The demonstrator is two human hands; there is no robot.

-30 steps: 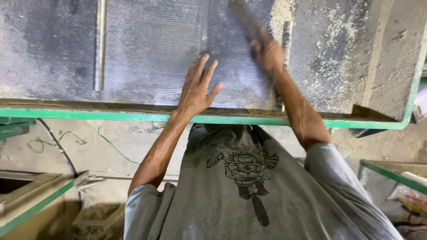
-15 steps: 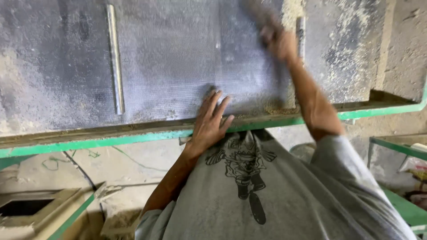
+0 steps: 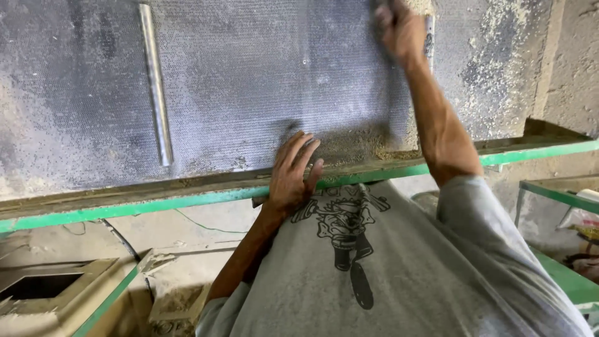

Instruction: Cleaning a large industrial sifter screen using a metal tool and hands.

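Two hands of ours are on a broad perforated metal sheet (image 3: 249, 81) that lies on a green-edged desk (image 3: 156, 205) in front of us. Starting at the far left, below the desk, we see a pale box-shaped frame with a dark opening (image 3: 43, 287) down near the floor, dusty all over. Above it, the left part of the sheet is grey with dust, and a slim metal rod (image 3: 156, 87) lies on it, running away from us and a little tilted. Moving along, our left hand (image 3: 293, 175) rests flat and released at the near edge of the sheet, fingers spread and pointing away from us, the heel of the hand reaching over the desk's green rim; it grips nothing. Just right of its fingertips a small heap of sawdust (image 3: 362, 140) sits on the sheet close to the near edge. Further right and farther away, our right hand (image 3: 399, 28) is at the far side of the sheet, partly cut off by the top of the view; it looks curled, but we cannot tell whether it grasps anything. Beside it a second slim rod (image 3: 429, 37) shows. Beyond, at the right, the surface is strewn with pale sawdust (image 3: 499, 68).
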